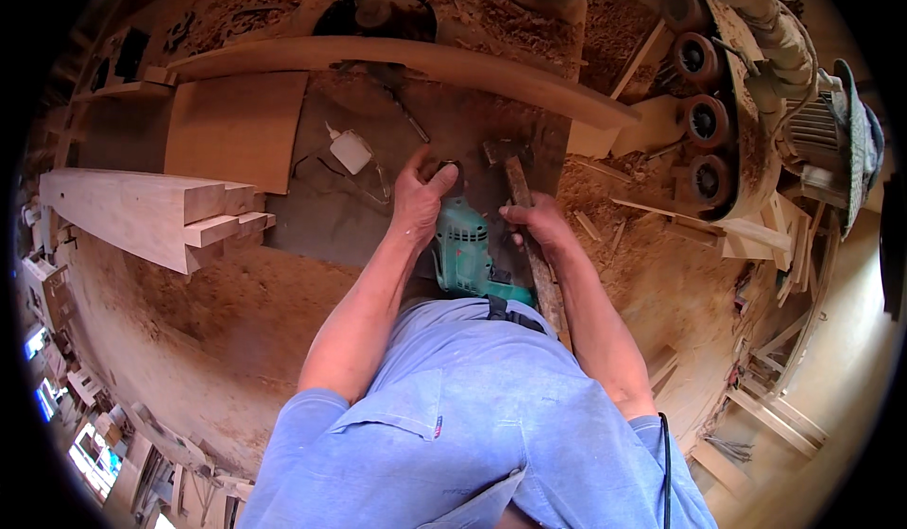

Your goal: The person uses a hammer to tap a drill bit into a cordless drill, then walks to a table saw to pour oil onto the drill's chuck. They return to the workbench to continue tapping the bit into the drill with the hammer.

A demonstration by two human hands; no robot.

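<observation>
The left hand (416, 203) is closed on the front end of a teal plastic-bodied power drill (463, 236), with the thumb against its dark chuck and the index finger standing out straight; the other fingers of this grip are mostly hidden. The drill is between the two forearms, its chuck pointing away from the person and its rear end close against the blue short-sleeved shirt (435, 435).

The right hand (537, 219) has its grip wrapped around the worn wooden handle of a hammer with a dark metal head (507, 151). The head points away from the person, and the handle slants back beside the drill.

Beyond the hands, on the dark flat table (312, 222), lie a white plastic bottle with a narrow nozzle (350, 151) and a slender dark metal rod (408, 113). Left of them are a flat brown rectangular board (236, 132) and a stack of pale wooden pieces (132, 210). A long curved wooden plank (416, 55) spans the far side. At the right stands a belt machine with round rollers (707, 121), amid reddish-brown wood shavings (614, 184).
</observation>
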